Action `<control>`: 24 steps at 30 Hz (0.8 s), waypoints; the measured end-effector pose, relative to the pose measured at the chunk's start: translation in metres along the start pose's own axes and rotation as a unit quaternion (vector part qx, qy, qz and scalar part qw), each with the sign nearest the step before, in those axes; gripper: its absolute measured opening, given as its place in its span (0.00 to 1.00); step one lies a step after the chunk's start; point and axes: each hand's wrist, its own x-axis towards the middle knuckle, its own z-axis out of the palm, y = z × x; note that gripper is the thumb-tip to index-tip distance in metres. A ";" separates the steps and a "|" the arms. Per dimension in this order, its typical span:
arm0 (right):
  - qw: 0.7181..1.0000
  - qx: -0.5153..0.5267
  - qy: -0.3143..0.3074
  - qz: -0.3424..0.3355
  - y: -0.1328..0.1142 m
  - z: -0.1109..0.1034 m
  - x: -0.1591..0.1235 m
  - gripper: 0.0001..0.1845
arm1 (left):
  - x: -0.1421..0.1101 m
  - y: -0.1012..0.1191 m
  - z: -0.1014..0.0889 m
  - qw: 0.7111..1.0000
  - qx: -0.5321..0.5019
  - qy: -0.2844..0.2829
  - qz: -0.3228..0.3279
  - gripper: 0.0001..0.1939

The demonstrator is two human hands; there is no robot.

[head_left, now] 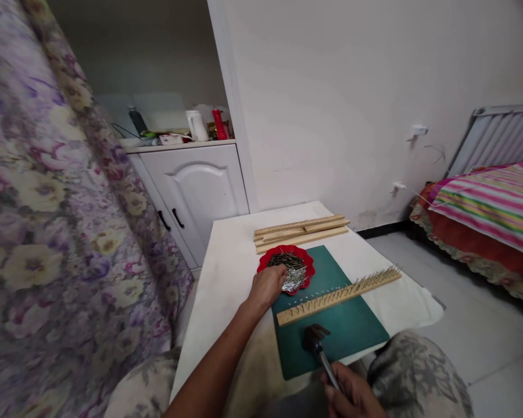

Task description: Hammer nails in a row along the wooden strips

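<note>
My left hand reaches over the near left rim of a red scalloped dish. Its fingers are bent together at the silvery nails inside; whatever they pinch is hidden. A claw hammer is gripped by its handle in my right hand, its head over the near part of a green cutting mat. Beyond the hammer, a narrow wooden strip lies across the mat and sticks out past its right side. Many nails stand in the strip, several of them leaning.
Several bare wooden strips lie at the back of the white-covered table. A floral curtain hangs at the left, before a white cabinet. A bed stands to the right. My knees flank the table's near end.
</note>
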 end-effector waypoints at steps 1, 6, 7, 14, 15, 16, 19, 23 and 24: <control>1.000 -0.001 0.004 -0.004 -0.001 0.000 -0.001 0.25 | -0.007 0.001 -0.002 1.000 -0.013 0.027 0.006 0.08; 0.993 0.029 0.103 -0.040 -0.005 0.001 -0.005 0.21 | -0.068 0.019 0.009 0.981 -0.154 0.077 0.091 0.10; 0.991 0.036 0.124 -0.041 -0.007 0.000 -0.006 0.21 | -0.083 0.025 0.016 0.975 -0.182 0.052 0.112 0.10; 0.985 0.053 0.154 -0.056 -0.011 -0.001 -0.011 0.18 | -0.149 0.056 0.056 0.949 -0.289 -0.062 0.109 0.09; 0.985 0.060 0.151 -0.056 -0.010 0.000 -0.012 0.18 | -0.150 0.056 0.057 0.944 -0.307 -0.061 0.102 0.09; 0.985 0.070 0.148 -0.055 -0.008 0.001 -0.013 0.17 | -0.150 0.057 0.058 0.938 -0.328 -0.056 0.093 0.08; 0.983 0.111 0.139 -0.051 -0.008 0.003 -0.015 0.18 | -0.148 0.058 0.064 0.897 -0.441 -0.036 0.016 0.04; 0.977 0.136 0.154 -0.064 -0.016 0.005 -0.017 0.19 | -0.152 0.065 0.080 0.739 -0.657 -0.067 -0.135 0.09; 0.975 0.135 0.164 -0.069 -0.018 0.006 -0.018 0.19 | -0.154 0.068 0.085 0.703 -0.690 -0.066 -0.158 0.11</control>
